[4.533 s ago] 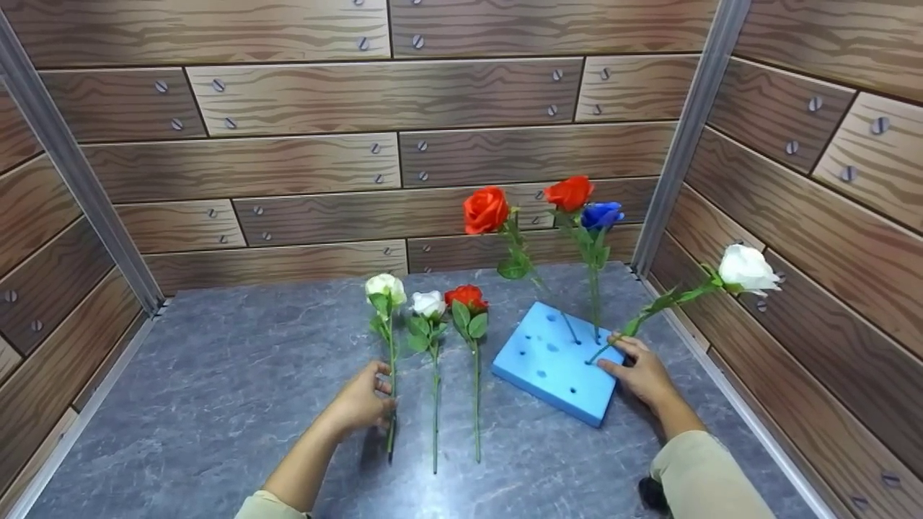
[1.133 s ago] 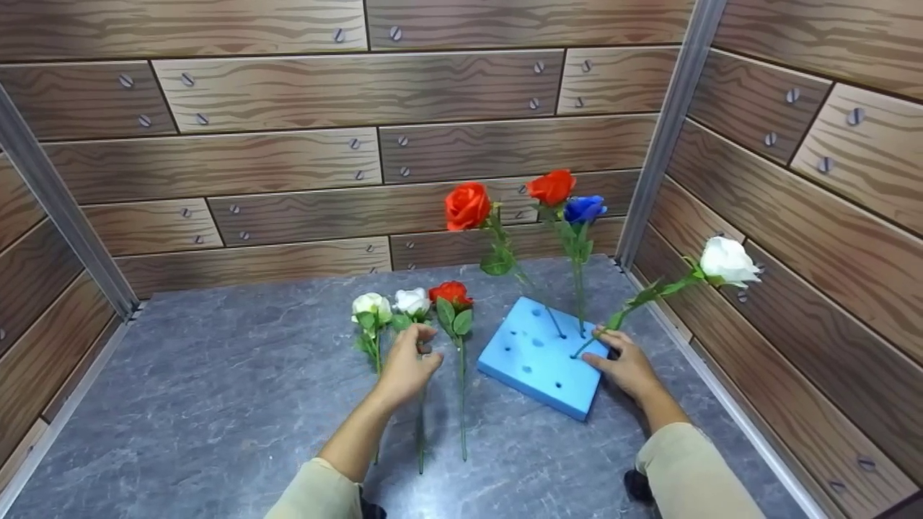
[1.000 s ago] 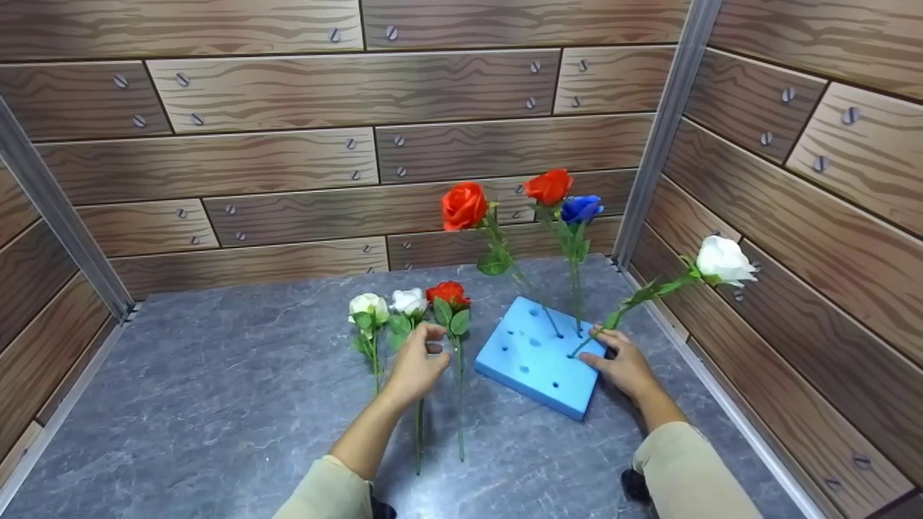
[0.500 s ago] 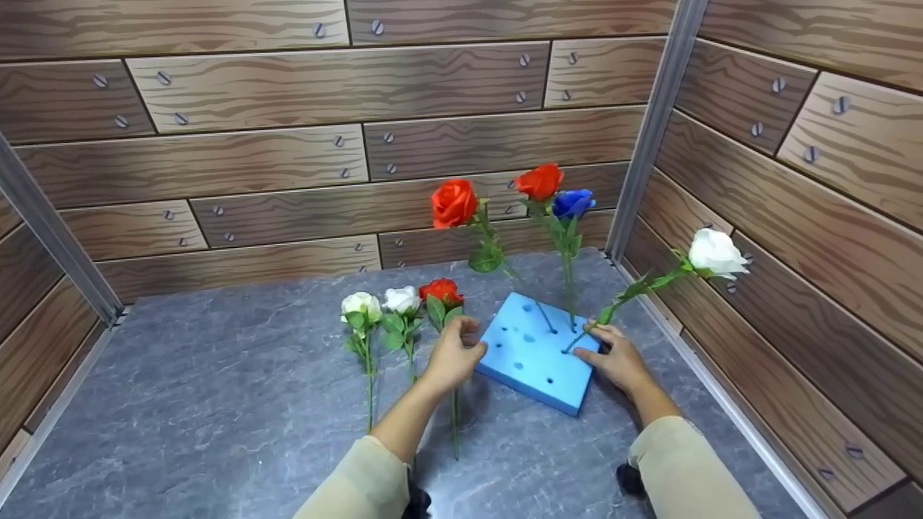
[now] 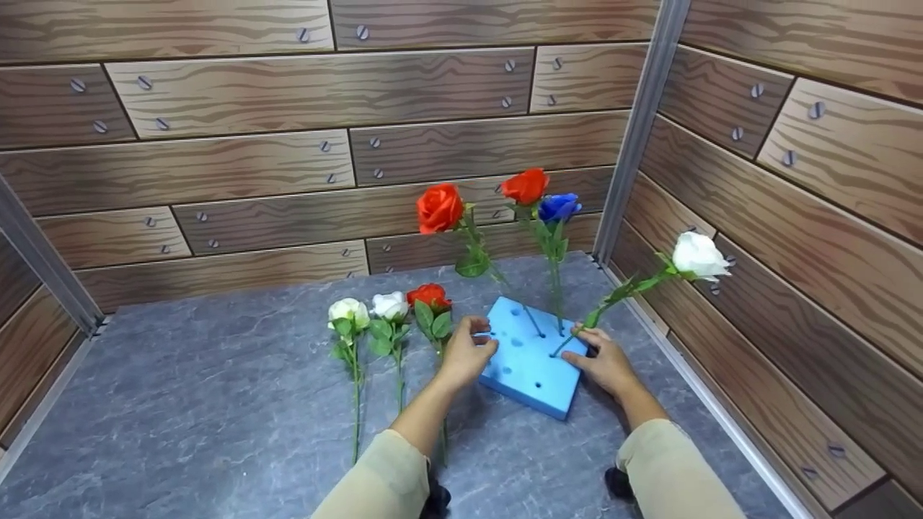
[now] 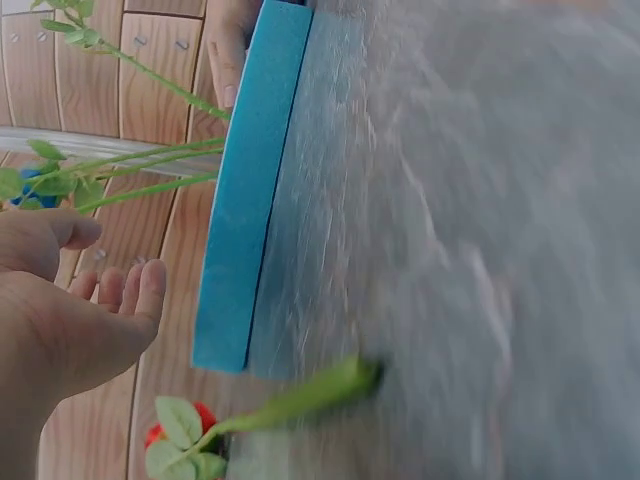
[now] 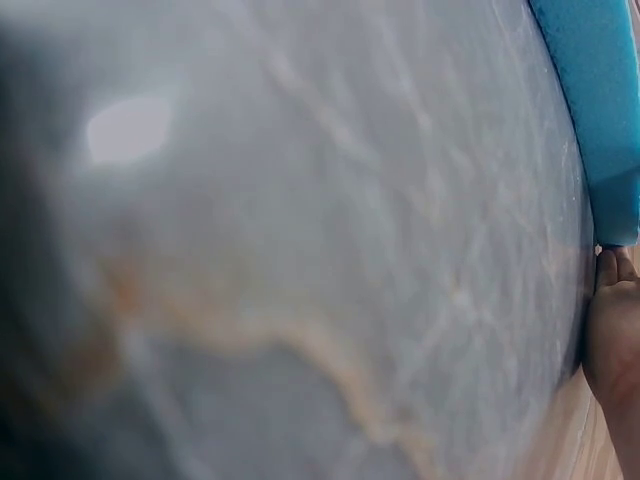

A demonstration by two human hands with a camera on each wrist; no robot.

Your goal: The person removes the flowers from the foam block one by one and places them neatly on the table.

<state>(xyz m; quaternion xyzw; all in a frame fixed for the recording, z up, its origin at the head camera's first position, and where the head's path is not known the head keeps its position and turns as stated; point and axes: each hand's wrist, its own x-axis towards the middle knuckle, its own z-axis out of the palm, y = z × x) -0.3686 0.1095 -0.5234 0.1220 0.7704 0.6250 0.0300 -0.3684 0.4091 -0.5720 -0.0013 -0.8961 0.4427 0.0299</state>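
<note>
A blue foam block [image 5: 533,369] with holes lies on the grey tabletop. My right hand [image 5: 606,366] grips its right edge, thumb on top, close beside the stem of a tilted white rose [image 5: 699,256] stuck in the block. My left hand [image 5: 467,358] hovers by the block's left edge, fingers loosely bent and holding nothing; the left wrist view shows its palm [image 6: 75,320] bare. Two red roses [image 5: 440,208] and a blue rose [image 5: 559,207] also stand in the block. Left of it lie a red rose [image 5: 430,295], a white rose [image 5: 390,306] and a cream rose [image 5: 350,314].
Wood-patterned panels [image 5: 252,86] enclose the table at the back and sides, with grey metal posts [image 5: 634,137] at the corners. The standing roses lean over the block's far side. The lying stems point toward the front of the table.
My left hand has moved right, from the lying cream rose past the white and red ones to the foam block. My right hand stays on the block. The head view has shifted slightly.
</note>
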